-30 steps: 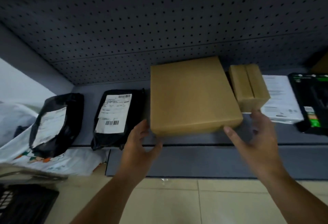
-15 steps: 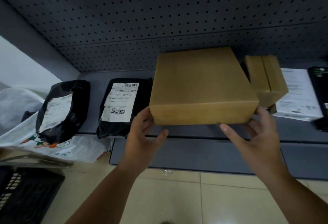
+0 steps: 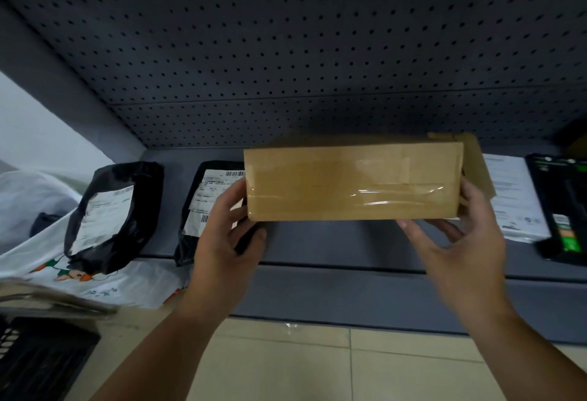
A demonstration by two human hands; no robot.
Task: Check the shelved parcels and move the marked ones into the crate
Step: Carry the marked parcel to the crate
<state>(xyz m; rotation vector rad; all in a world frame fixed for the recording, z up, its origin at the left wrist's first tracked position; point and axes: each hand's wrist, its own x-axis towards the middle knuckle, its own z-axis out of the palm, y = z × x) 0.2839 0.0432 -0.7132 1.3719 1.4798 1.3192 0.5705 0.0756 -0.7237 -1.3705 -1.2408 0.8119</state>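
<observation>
A large brown cardboard box (image 3: 352, 181) is lifted off the grey shelf (image 3: 349, 248) and tilted so its taped side faces me. My left hand (image 3: 225, 238) grips its left end. My right hand (image 3: 460, 241) holds its right end, thumb on the side and fingers underneath. No mark shows on the face I see. Two black mailer bags with white labels lie on the shelf: one at far left (image 3: 111, 216), another (image 3: 206, 210) partly behind my left hand. A black crate (image 3: 38, 359) shows at the bottom left corner.
A smaller cardboard box (image 3: 479, 165) peeks out behind the held box. To the right lie a white parcel (image 3: 514, 197) and a black package with green print (image 3: 562, 206). White plastic bags (image 3: 38, 254) pile up at left. Perforated back panel above, tiled floor below.
Both hands closed on the large box, lifted it off the shelf and tipped it toward me, so its taped face now shows instead of its top.
</observation>
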